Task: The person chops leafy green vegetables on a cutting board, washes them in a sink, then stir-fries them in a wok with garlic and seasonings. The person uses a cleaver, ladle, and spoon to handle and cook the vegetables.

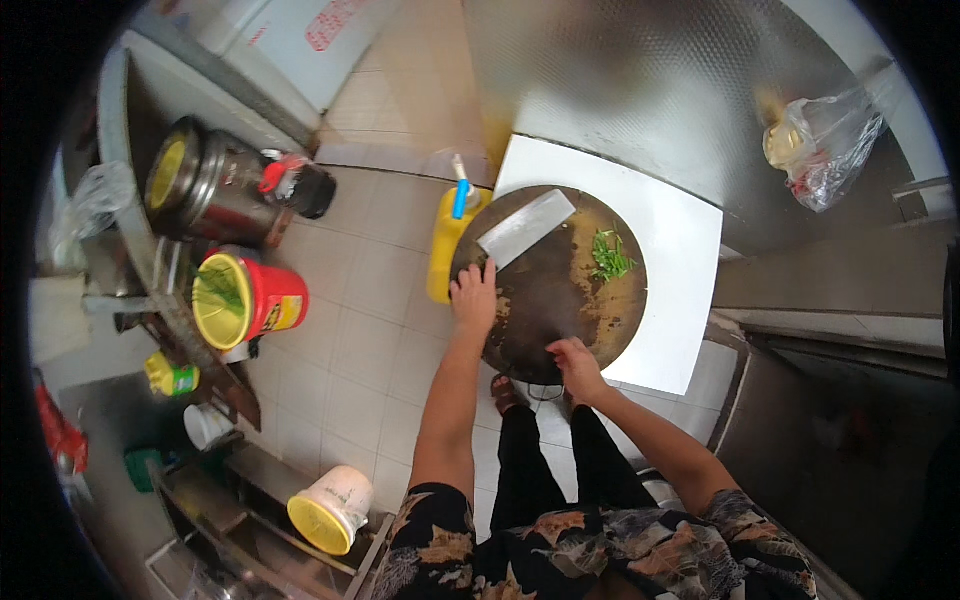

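Observation:
On a round wooden chopping block (551,300) lies a cleaver with a broad metal blade (527,229). My left hand (474,298) is at the block's left edge, its fingertips beside the blade's lower end. The cleaver's handle is not visible, and whether my fingers hold it is unclear. My right hand (581,367) hovers at the block's near edge, fingers bent and slightly apart, with nothing visible in them. A small heap of chopped green vegetable (612,255) sits on the block's right side.
A white board (679,300) lies beneath the block. Left of it stands a yellow jug (442,262) with a pump top. Farther left are a red bucket (285,300) holding greens, a steel pot (232,184) and a whitish bucket (341,495). A plastic bag (832,150) sits upper right.

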`<state>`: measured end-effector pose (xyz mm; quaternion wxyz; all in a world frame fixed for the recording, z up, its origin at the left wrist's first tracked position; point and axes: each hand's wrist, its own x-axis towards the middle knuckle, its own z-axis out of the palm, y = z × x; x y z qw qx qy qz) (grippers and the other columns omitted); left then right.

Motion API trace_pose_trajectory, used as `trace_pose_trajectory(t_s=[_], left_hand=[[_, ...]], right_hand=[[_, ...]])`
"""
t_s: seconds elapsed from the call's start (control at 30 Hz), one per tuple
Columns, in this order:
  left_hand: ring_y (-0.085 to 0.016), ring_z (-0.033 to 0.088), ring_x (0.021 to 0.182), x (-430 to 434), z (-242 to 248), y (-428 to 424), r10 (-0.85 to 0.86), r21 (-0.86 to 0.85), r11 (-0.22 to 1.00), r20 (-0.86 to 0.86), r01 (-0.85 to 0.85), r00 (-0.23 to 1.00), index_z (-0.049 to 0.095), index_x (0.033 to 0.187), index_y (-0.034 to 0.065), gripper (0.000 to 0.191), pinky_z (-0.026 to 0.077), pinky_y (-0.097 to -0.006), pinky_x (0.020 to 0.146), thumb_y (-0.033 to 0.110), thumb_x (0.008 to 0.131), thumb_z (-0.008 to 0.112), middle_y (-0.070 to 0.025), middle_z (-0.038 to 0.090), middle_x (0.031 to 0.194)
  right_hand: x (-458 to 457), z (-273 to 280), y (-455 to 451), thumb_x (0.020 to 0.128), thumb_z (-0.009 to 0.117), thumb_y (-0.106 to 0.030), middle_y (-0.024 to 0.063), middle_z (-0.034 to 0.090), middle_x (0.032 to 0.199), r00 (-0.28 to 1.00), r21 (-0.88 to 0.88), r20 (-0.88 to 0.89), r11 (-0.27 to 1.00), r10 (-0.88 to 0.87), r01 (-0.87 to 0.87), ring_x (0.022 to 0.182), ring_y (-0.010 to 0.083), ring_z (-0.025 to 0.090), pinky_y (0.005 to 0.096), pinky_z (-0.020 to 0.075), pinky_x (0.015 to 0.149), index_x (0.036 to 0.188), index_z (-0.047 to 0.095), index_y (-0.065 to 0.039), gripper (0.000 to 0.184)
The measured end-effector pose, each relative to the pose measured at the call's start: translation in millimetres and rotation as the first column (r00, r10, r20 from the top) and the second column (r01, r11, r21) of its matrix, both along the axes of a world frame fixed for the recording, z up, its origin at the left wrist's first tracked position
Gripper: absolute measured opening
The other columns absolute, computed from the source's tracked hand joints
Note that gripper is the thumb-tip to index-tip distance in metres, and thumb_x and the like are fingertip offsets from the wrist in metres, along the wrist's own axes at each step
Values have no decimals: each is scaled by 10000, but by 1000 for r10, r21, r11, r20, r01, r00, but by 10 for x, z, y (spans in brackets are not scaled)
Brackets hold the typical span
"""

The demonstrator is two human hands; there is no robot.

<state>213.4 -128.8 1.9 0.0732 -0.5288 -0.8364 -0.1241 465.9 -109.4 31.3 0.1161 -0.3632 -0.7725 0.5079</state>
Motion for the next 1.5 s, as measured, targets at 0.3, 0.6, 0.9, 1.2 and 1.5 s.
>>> trace_pose_trajectory(t_s=[0.3, 0.6, 0.9, 1.2, 1.5], left_hand=[[-373, 493, 943, 156, -208, -516, -23, -209, 972, 358, 104, 933, 382, 1429, 114, 761, 447, -459, 828, 71, 723, 663, -178, 478, 1077], [-355, 473, 923, 194, -231, -557, -26, -133, 988, 365, 79, 931, 360, 1436, 124, 813, 472, -433, 803, 69, 683, 661, -159, 432, 1045], [-364, 493, 917, 180, -207, -576, -10, -86, 995, 368, 44, 930, 377, 1430, 172, 798, 488, -452, 749, 98, 679, 636, -159, 431, 1020], [-386, 540, 922, 114, -158, -470, 98, -192, 981, 462, -9, 881, 373, 1436, 264, 794, 490, -477, 770, 133, 700, 641, -174, 453, 1046], [-381, 560, 939, 114, -45, -434, 162, -234, 971, 510, -45, 845, 379, 1434, 289, 783, 494, -473, 811, 144, 711, 643, -162, 466, 1036]], right_hand=[[-820, -390, 365, 830, 537, -101, 130, 513, 1202, 893, 579, 347, 683, 288, -446, 1192, 333, 469, 424, 374, 1034, 1068, 587, -66, 246], [151, 2143, 2028, 805, 562, -50, 106, 614, 1065, 943, 922, 264, 341, -203, -185, 1003, 288, 573, 408, 448, 927, 1013, 625, -49, 217], [481, 3773, 4292, 792, 581, -93, 179, 683, 943, 329, 687, 711, 516, -621, -512, 910, 338, 656, 422, 512, 792, 906, 689, -10, 177], [930, 2917, 5000, 782, 658, -221, 172, 663, 875, 480, 537, 843, 426, -241, -728, 817, 317, 633, 397, 495, 744, 899, 664, -9, 243], [1088, 2895, 4858, 737, 724, -151, 204, 666, 928, 818, 848, 404, 503, -410, -167, 856, 352, 642, 402, 482, 743, 973, 657, -29, 273]])
